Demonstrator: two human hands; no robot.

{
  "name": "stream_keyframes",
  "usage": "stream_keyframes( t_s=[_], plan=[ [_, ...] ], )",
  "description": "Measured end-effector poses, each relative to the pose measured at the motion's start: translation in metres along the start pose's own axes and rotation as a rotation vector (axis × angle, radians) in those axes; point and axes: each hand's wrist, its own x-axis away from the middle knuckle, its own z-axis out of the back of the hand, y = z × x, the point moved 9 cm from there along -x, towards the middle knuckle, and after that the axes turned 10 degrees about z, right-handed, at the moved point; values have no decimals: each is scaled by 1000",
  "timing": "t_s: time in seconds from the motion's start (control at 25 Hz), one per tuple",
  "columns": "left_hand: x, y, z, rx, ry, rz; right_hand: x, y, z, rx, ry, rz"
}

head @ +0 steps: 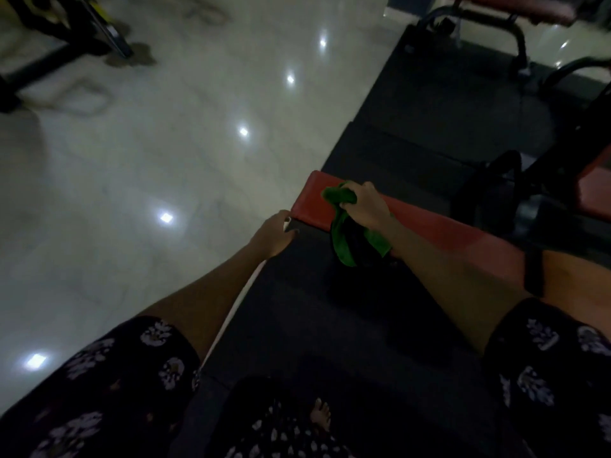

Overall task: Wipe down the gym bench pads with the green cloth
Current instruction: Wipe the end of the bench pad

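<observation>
A red bench pad (439, 228) runs from the middle of the view toward the right edge, over a dark floor mat. My right hand (367, 206) grips the green cloth (340, 226) bunched on the pad near its left end, with part of the cloth hanging down over the pad's front side. My left hand (274, 234) holds the pad's near left corner, fingers curled round the edge. The scene is dim and slightly blurred.
A second red pad (515, 8) on a black frame stands at the top right, with another red pad (595, 190) at the right edge. Black frame legs (519, 51) stand on the dark mat (429, 104). Glossy pale floor tiles (165, 160) fill the left, with dark equipment (66, 28) at top left.
</observation>
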Motion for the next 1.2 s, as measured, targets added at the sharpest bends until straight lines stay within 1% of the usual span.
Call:
stream_keyframes(
  t_s=[0.12,0.24,0.36,0.48,0.6,0.68,0.84,1.08,1.2],
  plan=[
    [-18,-18,52,-36,30,-1,-39,-43,-2,-2,-28,33],
    [-56,-27,119,-61,79,-26,-91,-87,-6,-9,-23,63],
    [-93,-34,179,-86,88,-63,-141,-120,-13,19,-14,75],
    [-132,-49,230,-136,88,-92,-189,-150,-19,-10,38,58],
    [-172,-58,267,-166,56,-91,-229,-171,-19,-19,37,1],
    [-200,-54,285,-189,35,-113,-260,-177,-13,-32,51,-11],
    [-293,-42,332,-202,37,-146,-354,-174,-5,-46,101,-23],
    [-438,10,398,-251,37,-214,-500,-156,29,-112,186,-102],
    [-513,37,425,-230,35,-229,-567,-141,51,-120,231,-144]
  ],
)
